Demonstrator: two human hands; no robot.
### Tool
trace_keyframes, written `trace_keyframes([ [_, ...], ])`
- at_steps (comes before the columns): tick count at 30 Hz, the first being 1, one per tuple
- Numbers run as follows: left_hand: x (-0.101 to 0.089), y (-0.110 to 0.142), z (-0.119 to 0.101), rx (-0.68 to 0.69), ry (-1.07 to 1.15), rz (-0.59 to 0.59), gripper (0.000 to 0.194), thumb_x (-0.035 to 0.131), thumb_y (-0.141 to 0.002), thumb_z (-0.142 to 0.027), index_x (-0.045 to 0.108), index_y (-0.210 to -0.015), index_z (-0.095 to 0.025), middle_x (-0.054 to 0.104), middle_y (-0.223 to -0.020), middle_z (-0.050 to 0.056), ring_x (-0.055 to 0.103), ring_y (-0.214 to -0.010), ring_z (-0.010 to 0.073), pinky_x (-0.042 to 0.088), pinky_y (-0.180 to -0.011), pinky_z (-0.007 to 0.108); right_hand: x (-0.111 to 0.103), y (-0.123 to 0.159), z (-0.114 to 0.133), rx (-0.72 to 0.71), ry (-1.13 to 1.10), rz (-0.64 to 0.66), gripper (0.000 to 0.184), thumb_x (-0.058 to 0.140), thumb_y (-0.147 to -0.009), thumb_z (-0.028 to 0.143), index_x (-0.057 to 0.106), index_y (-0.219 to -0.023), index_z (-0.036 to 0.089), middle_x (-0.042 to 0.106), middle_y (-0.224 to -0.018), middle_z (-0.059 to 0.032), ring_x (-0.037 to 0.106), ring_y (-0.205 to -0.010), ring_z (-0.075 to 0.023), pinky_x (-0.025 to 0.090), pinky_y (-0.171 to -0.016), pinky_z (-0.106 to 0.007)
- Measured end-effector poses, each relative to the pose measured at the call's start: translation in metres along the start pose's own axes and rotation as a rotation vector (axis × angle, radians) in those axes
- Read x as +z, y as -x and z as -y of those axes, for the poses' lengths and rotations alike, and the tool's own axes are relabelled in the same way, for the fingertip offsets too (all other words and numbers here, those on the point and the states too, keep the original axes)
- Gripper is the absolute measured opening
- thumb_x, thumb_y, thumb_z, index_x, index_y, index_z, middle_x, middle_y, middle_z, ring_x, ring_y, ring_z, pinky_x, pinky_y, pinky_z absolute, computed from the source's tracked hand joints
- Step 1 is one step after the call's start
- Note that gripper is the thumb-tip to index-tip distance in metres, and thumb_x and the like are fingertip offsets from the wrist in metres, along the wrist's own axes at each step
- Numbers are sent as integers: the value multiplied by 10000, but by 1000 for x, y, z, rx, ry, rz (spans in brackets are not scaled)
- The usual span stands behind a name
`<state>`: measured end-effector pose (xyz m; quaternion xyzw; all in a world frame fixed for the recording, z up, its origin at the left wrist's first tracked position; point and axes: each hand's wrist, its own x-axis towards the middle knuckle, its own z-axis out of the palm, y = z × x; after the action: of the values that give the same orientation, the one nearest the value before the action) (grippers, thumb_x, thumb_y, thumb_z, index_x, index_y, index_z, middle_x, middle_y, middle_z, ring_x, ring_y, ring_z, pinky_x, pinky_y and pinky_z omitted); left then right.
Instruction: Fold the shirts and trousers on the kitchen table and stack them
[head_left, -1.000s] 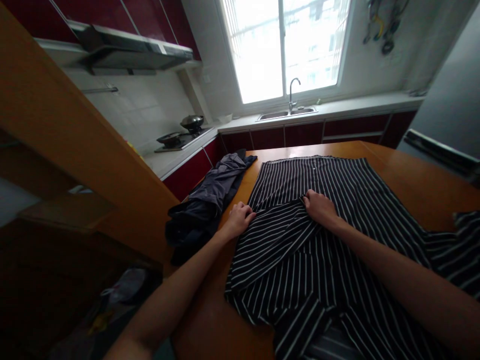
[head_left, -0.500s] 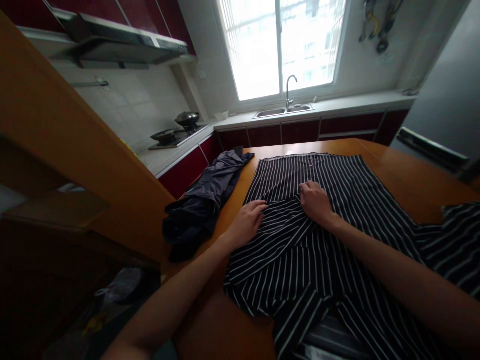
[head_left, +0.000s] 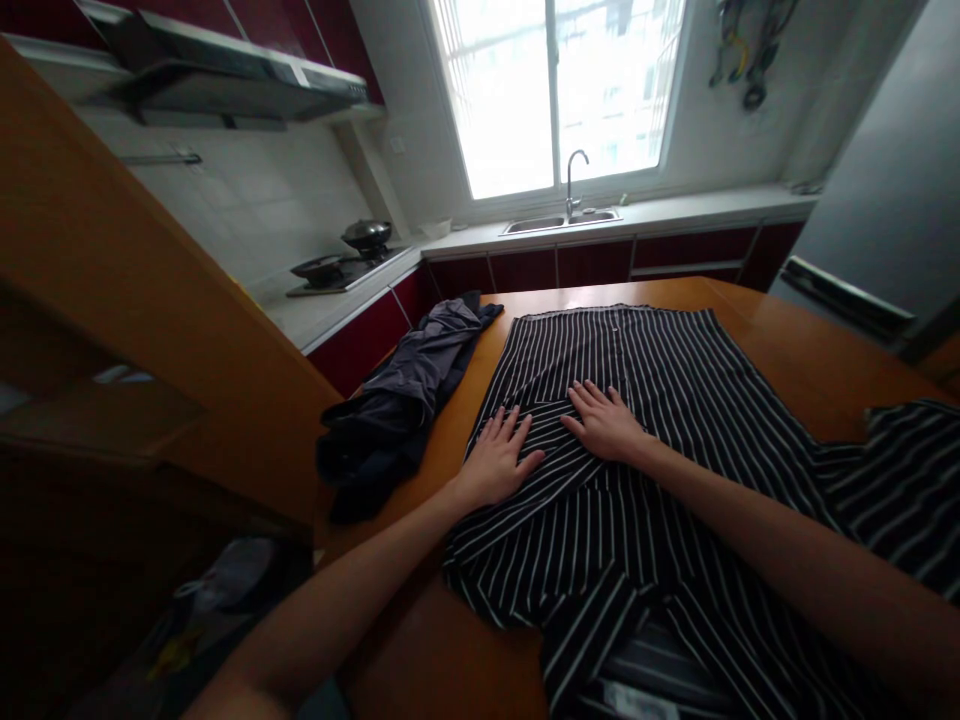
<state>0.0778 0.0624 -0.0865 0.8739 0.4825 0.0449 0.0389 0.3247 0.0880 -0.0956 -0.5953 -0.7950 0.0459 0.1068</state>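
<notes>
A black shirt with white stripes [head_left: 675, 400] lies spread on the wooden table, its collar end towards me and its hem at the far side. Its left sleeve is folded inward over the body. On that folded sleeve my left hand [head_left: 499, 458] rests flat, fingers spread, near the shirt's left edge. My right hand [head_left: 604, 422] also lies flat with fingers apart, close to the sleeve's cuff end at the middle of the shirt. Neither hand grips the cloth. The other sleeve [head_left: 900, 490] stretches out to the right.
Dark folded clothing [head_left: 416, 390] lies along the left edge of the wooden table [head_left: 795, 350]. An orange wooden panel [head_left: 187, 330] stands at the left. Beyond the table are a counter with a sink [head_left: 562, 222], a stove [head_left: 349, 272] with pans, and a fridge [head_left: 862, 220] at right.
My right hand has let go of the sleeve's cuff end and flattened onto the cloth. My left hand has moved from the shirt's edge onto the folded sleeve, fingers spreading.
</notes>
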Motion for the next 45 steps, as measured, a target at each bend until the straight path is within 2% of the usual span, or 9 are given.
trace_keyframes([
  [3, -2, 0, 0, 3, 24, -24, 704, 345, -1025, -611, 346, -1569, -164, 241, -1658, 130, 168, -1543, 309, 203, -1239, 477, -2, -3, -8, 79, -2, 10, 694, 224, -1026, 544, 338, -1572, 131, 242, -1656, -147, 180, -1539, -301, 157, -1219, -558],
  [7, -19, -24, 14, -29, 89, -174, 466, 429, -1043, -394, 547, -1421, -150, 566, -1455, 120, 513, -1356, 229, 376, -1150, 343, -2, -3, -8, 89, -2, -10, 663, 259, -1032, 521, 360, -1560, 133, 266, -1647, -158, 206, -1532, -307, 167, -1214, -559],
  [14, -61, -148, 61, -231, 53, -177, 264, 572, -963, -276, 749, -1125, -165, 746, -1116, 123, 680, -1065, 234, 490, -949, 275, -4, -2, -4, 96, -17, -22, 631, 301, -1033, 497, 383, -1548, 142, 288, -1640, -160, 214, -1530, -303, 165, -1216, -549],
  [17, -63, -195, 71, -284, 28, -141, 231, 615, -941, -296, 775, -1044, -166, 753, -1095, 136, 684, -1061, 236, 486, -931, 260, -4, -1, -4, 92, -29, -26, 619, 317, -1030, 481, 397, -1541, 141, 293, -1636, -165, 224, -1526, -308, 172, -1212, -553],
  [21, -54, -234, 77, -338, -16, -108, 268, 663, -910, -342, 758, -1065, -145, 735, -1114, 179, 681, -1084, 251, 484, -942, 285, -3, -1, -3, 84, -37, -57, 616, 323, -1028, 469, 416, -1531, 126, 312, -1626, -176, 240, -1521, -319, 163, -1214, -561],
  [32, -42, -280, 86, -395, -62, -65, 311, 663, -834, -164, 705, -1140, -123, 688, -1208, 225, 659, -1137, 322, 499, -958, 349, -10, -3, 2, 97, -58, -40, 621, 308, -1033, 481, 445, -1515, 114, 324, -1613, -195, 250, -1515, -343, 200, -1204, -589],
  [38, -49, -289, 108, -408, -19, -24, 340, 760, -745, -203, 743, -1074, -118, 746, -1030, 188, 694, -1047, 320, 525, -885, 308, -17, -7, 4, 129, -97, -6, 619, 299, -1039, 502, 488, -1478, 108, 352, -1598, -213, 266, -1504, -374, 233, -1186, -616],
  [41, -53, -295, 122, -393, 0, -23, 239, 748, -772, -218, 769, -991, -124, 762, -974, 162, 704, -1017, 289, 522, -873, 280, -21, -14, -6, 136, -93, 2, 602, 311, -1039, 500, 512, -1453, 111, 359, -1597, -211, 268, -1503, -372, 242, -1187, -603],
  [45, -56, -311, 131, -338, 29, -34, 201, 649, -921, -258, 745, -1054, -141, 740, -1114, 118, 672, -1087, 225, 498, -938, 253, -29, -26, -39, 206, -61, -17, 562, 350, -1032, 491, 550, -1407, 123, 399, -1574, -213, 296, -1491, -364, 264, -1174, -589],
])
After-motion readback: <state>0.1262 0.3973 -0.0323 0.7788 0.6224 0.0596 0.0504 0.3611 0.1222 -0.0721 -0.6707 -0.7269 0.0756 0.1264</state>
